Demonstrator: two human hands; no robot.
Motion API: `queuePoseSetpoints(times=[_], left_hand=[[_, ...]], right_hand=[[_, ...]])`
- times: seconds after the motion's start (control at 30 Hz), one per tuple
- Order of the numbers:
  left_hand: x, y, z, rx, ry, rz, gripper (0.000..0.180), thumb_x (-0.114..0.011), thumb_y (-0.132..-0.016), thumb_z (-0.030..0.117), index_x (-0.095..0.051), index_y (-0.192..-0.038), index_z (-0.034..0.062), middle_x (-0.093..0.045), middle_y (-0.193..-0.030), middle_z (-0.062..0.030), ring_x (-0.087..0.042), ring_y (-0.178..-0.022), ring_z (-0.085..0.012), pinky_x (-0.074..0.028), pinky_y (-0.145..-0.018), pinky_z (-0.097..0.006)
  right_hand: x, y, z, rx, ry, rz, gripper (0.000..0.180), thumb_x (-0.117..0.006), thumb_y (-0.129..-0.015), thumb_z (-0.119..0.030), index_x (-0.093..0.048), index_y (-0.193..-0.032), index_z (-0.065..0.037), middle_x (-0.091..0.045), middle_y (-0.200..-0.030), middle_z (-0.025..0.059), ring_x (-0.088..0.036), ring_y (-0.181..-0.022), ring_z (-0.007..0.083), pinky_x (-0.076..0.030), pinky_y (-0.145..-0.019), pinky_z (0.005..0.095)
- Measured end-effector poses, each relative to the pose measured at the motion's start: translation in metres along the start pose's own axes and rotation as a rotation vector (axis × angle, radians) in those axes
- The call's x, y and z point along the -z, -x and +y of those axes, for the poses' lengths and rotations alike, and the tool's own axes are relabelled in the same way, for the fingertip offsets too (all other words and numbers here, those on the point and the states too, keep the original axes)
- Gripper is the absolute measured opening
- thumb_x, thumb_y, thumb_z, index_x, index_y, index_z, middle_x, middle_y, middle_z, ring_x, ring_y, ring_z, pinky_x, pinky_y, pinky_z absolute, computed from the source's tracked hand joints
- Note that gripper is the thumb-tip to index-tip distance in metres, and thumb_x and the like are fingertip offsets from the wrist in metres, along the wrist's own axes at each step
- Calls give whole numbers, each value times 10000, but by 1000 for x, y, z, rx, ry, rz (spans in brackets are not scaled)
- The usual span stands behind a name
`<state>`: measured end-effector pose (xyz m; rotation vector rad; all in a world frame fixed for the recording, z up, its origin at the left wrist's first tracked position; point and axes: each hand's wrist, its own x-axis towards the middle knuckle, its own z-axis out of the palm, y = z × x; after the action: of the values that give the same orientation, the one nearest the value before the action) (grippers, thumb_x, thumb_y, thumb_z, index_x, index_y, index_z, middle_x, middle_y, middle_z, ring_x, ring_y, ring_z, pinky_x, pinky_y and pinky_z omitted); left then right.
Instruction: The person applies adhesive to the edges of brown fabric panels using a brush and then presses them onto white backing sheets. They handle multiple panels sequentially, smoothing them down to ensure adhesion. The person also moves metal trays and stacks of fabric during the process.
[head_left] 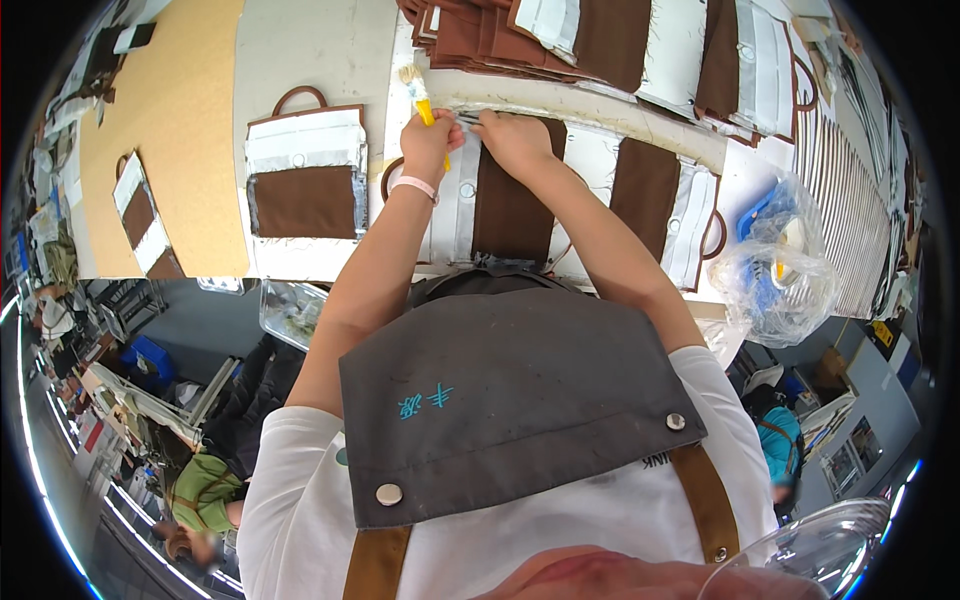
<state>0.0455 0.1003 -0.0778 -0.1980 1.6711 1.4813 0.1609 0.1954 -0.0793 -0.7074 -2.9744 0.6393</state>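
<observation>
The bench runs across the top of the view, pale grey, with a tan board on its left part. The centre panel, brown and white, lies flat at the near edge, in front of the person's apron. The left hand is above its far left corner, fingers closed around the yellow handle of a brush, whose pale bristles point away from the person. The right hand rests at the panel's far edge with fingers bent; whether they pinch anything I cannot tell. Between the hands is a thin grey object, perhaps a metal tool, too small to make out.

A left panel and a right panel lie to either side; the right forearm crosses in front of the latter's near left part. Beyond is a brown stack, cut off by the upper rim. A clear bag at right blurs the blue thing inside it.

Below the bench, the room shows a blue crate, a person in green and another in teal, partly hidden by the wearer's shoulder.
</observation>
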Motion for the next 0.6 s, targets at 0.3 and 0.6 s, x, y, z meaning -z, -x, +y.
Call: queuePoseSetpoints(times=[0.3, 0.6], left_hand=[[0, 2, 3, 32, 67, 6, 31, -521, -842, 11, -539, -863, 25, -554, -689, -57, -557, -567, -134, -525, -552, -271], [2, 0, 1, 38, 67, -5, 41, -501, -850, 14, -525, -864, 44, -557, -709, -55, -568, -590, -141, -526, -570, -276]], right_hand=[[7, -1, 0, -24, 7, -31, 266, -503, -876, -318, -542, -821, -61, -623, -701, 105, -634, -677, 261, -492, -581, 390], [18, -3, 0, -9, -3, -111, 270, -491, -881, -312, -544, -837, -51, -634, -734, 121, -632, -722, 288, -487, -604, 409]])
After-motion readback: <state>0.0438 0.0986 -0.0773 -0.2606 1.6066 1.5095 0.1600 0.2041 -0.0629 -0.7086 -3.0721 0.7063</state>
